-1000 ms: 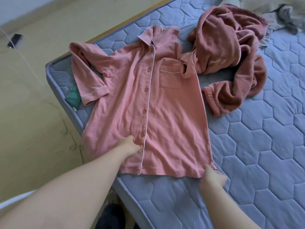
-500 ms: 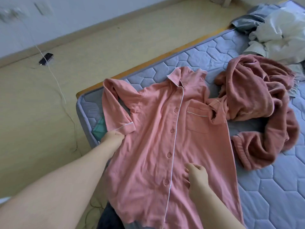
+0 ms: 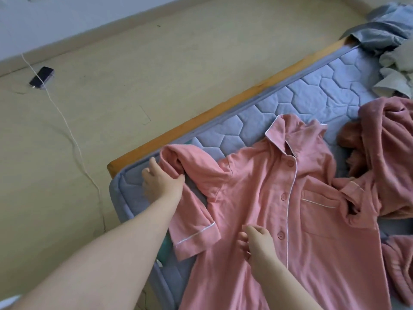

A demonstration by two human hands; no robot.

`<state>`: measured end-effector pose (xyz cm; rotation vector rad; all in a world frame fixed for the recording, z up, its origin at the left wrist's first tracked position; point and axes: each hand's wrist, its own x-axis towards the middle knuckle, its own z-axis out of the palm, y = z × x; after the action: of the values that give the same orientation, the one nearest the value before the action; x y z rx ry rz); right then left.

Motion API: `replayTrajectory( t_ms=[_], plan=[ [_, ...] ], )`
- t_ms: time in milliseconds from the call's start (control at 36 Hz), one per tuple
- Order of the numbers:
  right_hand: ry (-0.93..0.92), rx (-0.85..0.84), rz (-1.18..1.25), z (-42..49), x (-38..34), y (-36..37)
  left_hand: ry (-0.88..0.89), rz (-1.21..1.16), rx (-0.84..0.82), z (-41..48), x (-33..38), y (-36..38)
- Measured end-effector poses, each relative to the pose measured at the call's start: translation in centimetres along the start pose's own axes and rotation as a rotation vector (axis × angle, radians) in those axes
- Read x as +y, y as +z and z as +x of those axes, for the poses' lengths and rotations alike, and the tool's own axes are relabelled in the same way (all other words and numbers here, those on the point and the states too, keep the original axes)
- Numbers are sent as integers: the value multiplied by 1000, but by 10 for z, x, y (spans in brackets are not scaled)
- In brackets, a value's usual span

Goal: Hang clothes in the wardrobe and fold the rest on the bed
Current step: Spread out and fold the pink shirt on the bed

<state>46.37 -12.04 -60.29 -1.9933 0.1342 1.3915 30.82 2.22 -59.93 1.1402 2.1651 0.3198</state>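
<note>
A buttoned pink pajama shirt [image 3: 312, 220] lies front-up at the corner of the bed [image 3: 245, 130]. The left hand [image 3: 162, 183] pinches its bunched sleeve [image 3: 194, 222] near the shoulder, between thumb and fingers. The right hand [image 3: 257, 240] rests on the shirt front beside the buttons with its fingers curled; whether they hold cloth cannot be told.

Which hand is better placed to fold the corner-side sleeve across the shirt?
Left. The left hand grips the sleeve at its bunched top; the right hand holds the pink shirt beside the buttons, anchoring it.
</note>
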Motion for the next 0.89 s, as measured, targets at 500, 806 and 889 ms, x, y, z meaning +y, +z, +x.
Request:
replayTrajectory(
  t_ms=[500,806,889],
  plan=[
    [-69,-47,-225,16,3,52,66,477,-259,53,4,-43],
    [-89,-162,-219,13,5,49,-81,-73,-397,45,-6,-47],
    [-111,-210,-216,6,-1,53,-207,-360,-527,38,-5,-46]
  ],
)
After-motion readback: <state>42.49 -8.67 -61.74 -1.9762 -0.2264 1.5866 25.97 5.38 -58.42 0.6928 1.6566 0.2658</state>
